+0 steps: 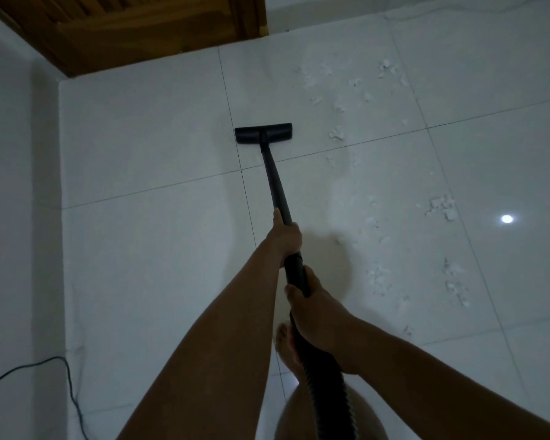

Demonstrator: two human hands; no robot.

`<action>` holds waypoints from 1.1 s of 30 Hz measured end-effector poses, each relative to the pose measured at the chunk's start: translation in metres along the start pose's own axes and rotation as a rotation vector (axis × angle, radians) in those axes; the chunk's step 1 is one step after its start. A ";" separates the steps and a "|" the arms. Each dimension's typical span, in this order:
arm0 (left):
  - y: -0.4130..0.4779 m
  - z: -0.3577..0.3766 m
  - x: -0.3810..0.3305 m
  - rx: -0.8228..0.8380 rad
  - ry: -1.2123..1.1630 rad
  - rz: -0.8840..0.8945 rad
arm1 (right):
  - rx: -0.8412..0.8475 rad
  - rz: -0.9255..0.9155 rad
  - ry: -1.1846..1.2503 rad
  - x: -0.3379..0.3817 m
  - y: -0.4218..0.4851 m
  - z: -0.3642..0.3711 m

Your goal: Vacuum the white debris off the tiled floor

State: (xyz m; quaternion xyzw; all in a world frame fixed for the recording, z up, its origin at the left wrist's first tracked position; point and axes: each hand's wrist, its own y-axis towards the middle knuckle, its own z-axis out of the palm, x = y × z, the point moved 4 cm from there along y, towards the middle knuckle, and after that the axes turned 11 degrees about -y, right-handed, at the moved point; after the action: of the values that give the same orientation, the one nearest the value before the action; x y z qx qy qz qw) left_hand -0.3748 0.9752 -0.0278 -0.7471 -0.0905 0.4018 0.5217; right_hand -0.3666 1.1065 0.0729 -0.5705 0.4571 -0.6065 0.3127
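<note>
Now: both hands are on the vacuum. The left hand is the forward one, fingers curled round the black wand. The right hand grips behind it, at the cuff where the ribbed hose joins. Neither holds anything else.

The floor head sits flat on the tiled floor, ahead of the person and over a grout line. Its long axis runs left to right. The wand runs from the hands out to it, leaning slightly left.

The white debris all lies to the right of the head. The nearest clump is near the head's right end but apart from it, not under it. The rest is strewn in a loose band from the far wall, right of the wooden door, back along the person's right side. I can make out no flecks on the tiles to the left.

Judgement: most of the debris is not yet lifted. The next stroke has to carry the head rightward. The left hand, nearer the head, would steer, with the right hand pivoting at the rear.

Also noted: a cable by the left wall and a bare foot beside the hose.
</note>
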 end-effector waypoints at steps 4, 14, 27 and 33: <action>-0.020 0.011 0.026 0.002 -0.022 -0.006 | 0.003 0.004 0.032 -0.028 -0.019 0.008; -0.075 0.057 0.093 -0.015 -0.079 -0.046 | 0.034 -0.028 0.034 -0.112 -0.064 0.008; -0.155 0.131 0.210 -0.037 -0.119 -0.054 | 0.106 -0.011 0.022 -0.253 -0.136 0.021; -0.180 0.139 0.242 -0.026 -0.100 -0.072 | 0.077 -0.008 -0.046 -0.285 -0.157 0.033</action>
State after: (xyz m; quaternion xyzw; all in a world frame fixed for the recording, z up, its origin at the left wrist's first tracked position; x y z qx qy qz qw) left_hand -0.2602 1.2865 -0.0155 -0.7292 -0.1484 0.4183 0.5208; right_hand -0.2685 1.4178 0.0979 -0.5736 0.4237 -0.6117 0.3424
